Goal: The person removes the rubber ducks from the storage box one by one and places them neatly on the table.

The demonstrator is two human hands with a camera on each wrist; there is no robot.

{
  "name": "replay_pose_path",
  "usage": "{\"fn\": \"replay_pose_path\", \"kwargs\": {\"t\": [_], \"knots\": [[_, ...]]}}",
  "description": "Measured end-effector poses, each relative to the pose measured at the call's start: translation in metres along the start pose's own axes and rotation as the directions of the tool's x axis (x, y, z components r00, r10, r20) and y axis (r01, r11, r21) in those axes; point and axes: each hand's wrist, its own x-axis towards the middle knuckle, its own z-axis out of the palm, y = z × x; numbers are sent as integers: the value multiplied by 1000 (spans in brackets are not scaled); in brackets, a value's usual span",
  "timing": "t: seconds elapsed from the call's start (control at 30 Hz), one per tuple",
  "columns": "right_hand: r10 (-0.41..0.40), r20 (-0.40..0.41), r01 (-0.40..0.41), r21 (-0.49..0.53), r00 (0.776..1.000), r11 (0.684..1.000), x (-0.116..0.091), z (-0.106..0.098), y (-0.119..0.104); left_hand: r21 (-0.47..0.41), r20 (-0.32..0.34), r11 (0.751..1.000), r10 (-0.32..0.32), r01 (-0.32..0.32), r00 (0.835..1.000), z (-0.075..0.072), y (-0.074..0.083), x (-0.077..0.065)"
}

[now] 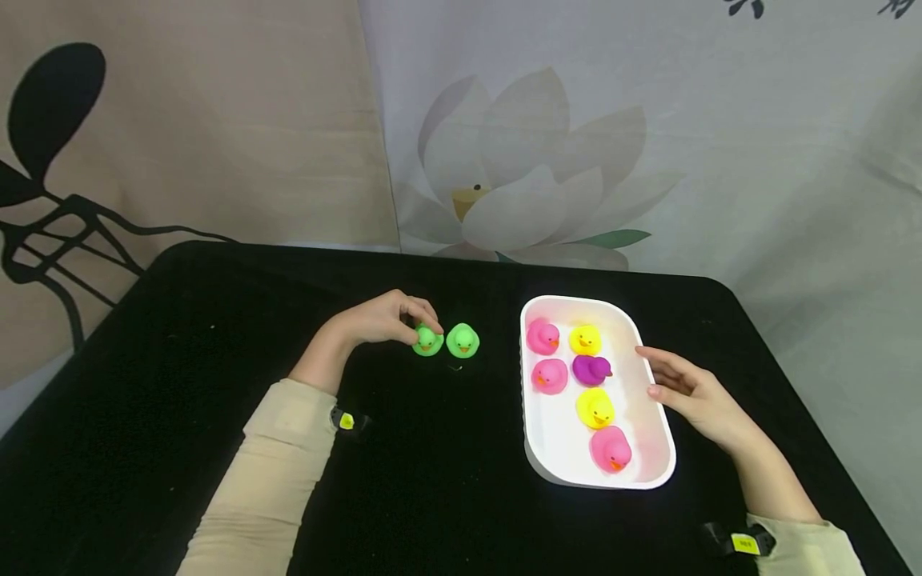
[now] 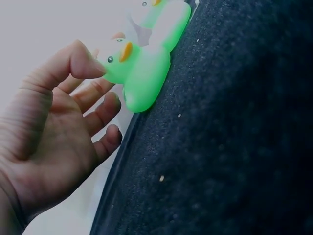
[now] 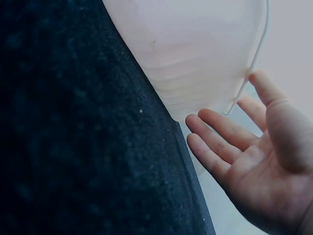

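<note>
At the left of the tray, my left hand (image 1: 392, 316) has its thumb and fingers around the head of a green rubber duck (image 1: 427, 341), pinching it. The left wrist view shows the thumb against the head of this duck (image 2: 142, 81), which sits on the black cloth. A second green rubber duck (image 1: 463, 341) stands right beside it. My right hand (image 1: 695, 392) touches the right rim of a white tray (image 1: 555, 468) with loosely extended fingers. In the right wrist view, the thumb meets the rim while the other fingers lie along the tray's outer wall (image 3: 195, 63).
Inside the tray are pink ducks (image 1: 611, 450), yellow ducks (image 1: 595, 409) and one purple duck (image 1: 591, 370). Black cloth (image 1: 432, 496) covers the table. Behind its far edge hangs a pale curtain (image 1: 756, 160) with a printed flower.
</note>
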Motion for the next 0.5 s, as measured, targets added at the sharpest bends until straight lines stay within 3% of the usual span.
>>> {"fn": "replay_pose_path", "kwargs": {"t": [0.5], "knots": [[14,-11,-14,-2,1000,1000,0,-1,8,-18,-8,999,-47,47,999,-2,-10,-1]]}}
